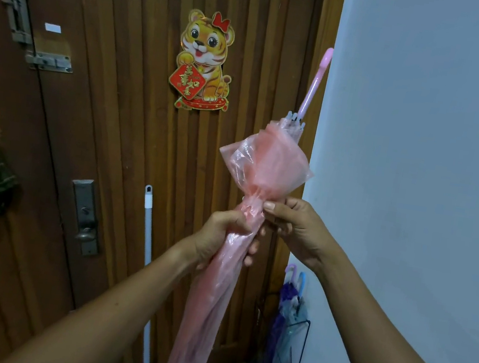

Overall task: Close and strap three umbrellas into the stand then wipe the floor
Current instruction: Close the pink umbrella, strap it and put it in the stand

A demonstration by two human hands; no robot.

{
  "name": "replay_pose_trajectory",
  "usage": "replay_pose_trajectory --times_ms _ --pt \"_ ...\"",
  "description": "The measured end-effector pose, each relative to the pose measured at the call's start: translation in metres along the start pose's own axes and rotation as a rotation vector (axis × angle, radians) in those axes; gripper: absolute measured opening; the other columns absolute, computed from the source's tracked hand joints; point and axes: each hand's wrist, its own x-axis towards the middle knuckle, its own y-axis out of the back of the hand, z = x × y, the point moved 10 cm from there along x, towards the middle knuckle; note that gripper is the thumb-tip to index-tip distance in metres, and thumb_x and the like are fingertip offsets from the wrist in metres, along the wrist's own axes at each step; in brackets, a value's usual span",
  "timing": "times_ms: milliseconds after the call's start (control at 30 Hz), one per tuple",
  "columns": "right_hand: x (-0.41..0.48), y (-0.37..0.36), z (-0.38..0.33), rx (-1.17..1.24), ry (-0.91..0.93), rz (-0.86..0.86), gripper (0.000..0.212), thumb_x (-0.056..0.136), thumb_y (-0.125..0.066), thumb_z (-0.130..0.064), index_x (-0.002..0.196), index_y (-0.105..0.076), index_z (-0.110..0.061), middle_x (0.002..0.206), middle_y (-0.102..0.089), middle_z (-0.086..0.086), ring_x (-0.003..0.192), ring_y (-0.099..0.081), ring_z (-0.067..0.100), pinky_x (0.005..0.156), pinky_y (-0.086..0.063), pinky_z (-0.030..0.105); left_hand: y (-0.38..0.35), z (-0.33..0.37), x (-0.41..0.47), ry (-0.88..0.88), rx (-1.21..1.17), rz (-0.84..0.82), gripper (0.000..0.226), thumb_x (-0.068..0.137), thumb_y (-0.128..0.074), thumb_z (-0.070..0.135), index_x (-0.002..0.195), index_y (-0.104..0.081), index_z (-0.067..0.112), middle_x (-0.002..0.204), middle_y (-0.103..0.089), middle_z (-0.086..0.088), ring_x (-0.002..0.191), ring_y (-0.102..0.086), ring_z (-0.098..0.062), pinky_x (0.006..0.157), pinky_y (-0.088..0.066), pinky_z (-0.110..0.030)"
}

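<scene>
The left hand (225,236) is closing its grip fully around the gathered middle of a pink umbrella (246,213), fingers wrapped on the thin shiny plastic. The right hand (299,229) is pinching the same canopy just above, thumb and fingertips together on the bunched folds. The umbrella is standing tilted in front of the wooden door (115,131), its pale pink handle (316,82) pointing up. Two more closed umbrellas (289,307), purple and bluish, are standing in a black wire stand (297,361) on the floor by the wall. One white pole (147,239) is leaning on the door.
</scene>
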Motion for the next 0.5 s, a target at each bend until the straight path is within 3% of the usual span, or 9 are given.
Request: replay_pose_trajectory --times_ms 100,200,300,400,500 --pt "-0.001 0.007 -0.014 -0.206 0.125 0.158 0.016 0.084 -0.079 -0.023 0.076 -0.074 -0.011 0.085 -0.074 0.012 0.086 -0.071 0.02 0.087 -0.056 0.036 0.025 0.004 0.001 -0.112 0.293 0.251 0.037 0.082 -0.077 0.035 0.111 -0.065 0.017 0.1 -0.072 0.0 0.088 -0.071 -0.018 0.075 -0.057 -0.031" --pt "-0.004 0.003 -0.02 -0.323 0.163 0.257 0.013 0.085 -0.08 -0.019 0.077 -0.076 -0.009 0.08 -0.076 0.005 0.081 -0.073 0.015 0.078 -0.054 0.027 0.036 0.008 -0.005 -0.25 0.441 0.413 0.029 0.085 -0.076 0.03 0.112 -0.067 0.022 0.102 -0.074 0.002 0.093 -0.071 -0.01 0.08 -0.058 -0.03" --pt "-0.004 -0.002 -0.018 -0.365 0.11 0.25 0.011 0.085 -0.08 -0.024 0.084 -0.081 -0.013 0.081 -0.079 -0.001 0.086 -0.074 0.009 0.081 -0.053 0.024 0.039 0.006 -0.008 -0.287 0.469 0.436 0.019 0.097 -0.062 0.026 0.115 -0.069 0.025 0.103 -0.073 0.0 0.096 -0.069 -0.012 0.087 -0.058 -0.038" --pt "-0.003 0.0 -0.016 -0.37 0.06 0.228 0.012 0.088 -0.077 -0.028 0.09 -0.082 -0.018 0.089 -0.079 -0.003 0.097 -0.072 0.009 0.092 -0.054 0.031 0.039 0.004 -0.008 -0.266 0.343 0.362 0.027 0.102 -0.053 0.027 0.127 -0.062 0.025 0.11 -0.072 0.0 0.102 -0.069 -0.01 0.085 -0.057 -0.027" --pt "-0.003 0.002 -0.012 -0.356 0.023 0.233 0.015 0.087 -0.077 -0.03 0.093 -0.082 -0.017 0.094 -0.079 -0.005 0.104 -0.07 0.01 0.102 -0.052 0.04 0.044 0.001 -0.007 -0.233 0.264 0.391 0.036 0.102 -0.05 0.037 0.137 -0.046 0.029 0.119 -0.063 -0.002 0.107 -0.065 -0.018 0.086 -0.056 -0.034"
